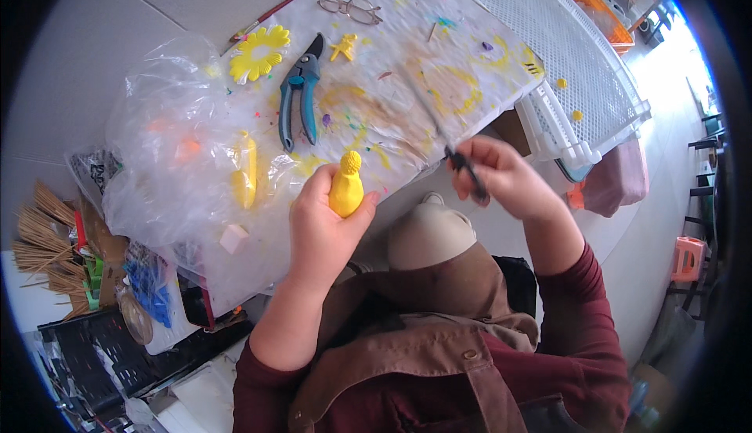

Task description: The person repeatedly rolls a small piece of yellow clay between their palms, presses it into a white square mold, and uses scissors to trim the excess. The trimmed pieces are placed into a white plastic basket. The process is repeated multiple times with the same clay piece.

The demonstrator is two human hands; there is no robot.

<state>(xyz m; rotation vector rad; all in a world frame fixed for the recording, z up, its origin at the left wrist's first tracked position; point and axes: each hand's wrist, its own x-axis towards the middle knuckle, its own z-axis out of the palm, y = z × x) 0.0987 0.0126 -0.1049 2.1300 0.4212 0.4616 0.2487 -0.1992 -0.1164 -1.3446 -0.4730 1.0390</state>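
My left hand [323,221] holds a small yellow figure [348,189] with a bumpy knob on top, over the near edge of the paint-stained table cover [399,121]. To its right, my right hand [496,171] grips the black handle of a thin, long tool [432,112]; its blurred shaft points up and away over the cover, and its kind cannot be told. Blue-handled pruning shears [301,92] lie beyond my left hand. Around them are a yellow flower-shaped piece [259,54], a small yellow star-like piece [344,47] and a yellow elongated piece [245,171] by the plastic.
Clear plastic bags [164,157] cover the table's left side, near a pale pink block [234,238]. Eyeglasses [350,6] and a paintbrush [258,21] lie at the far side. A white mesh rack [546,39] adjoins on the right; bundled wooden sticks [44,236] are far left.
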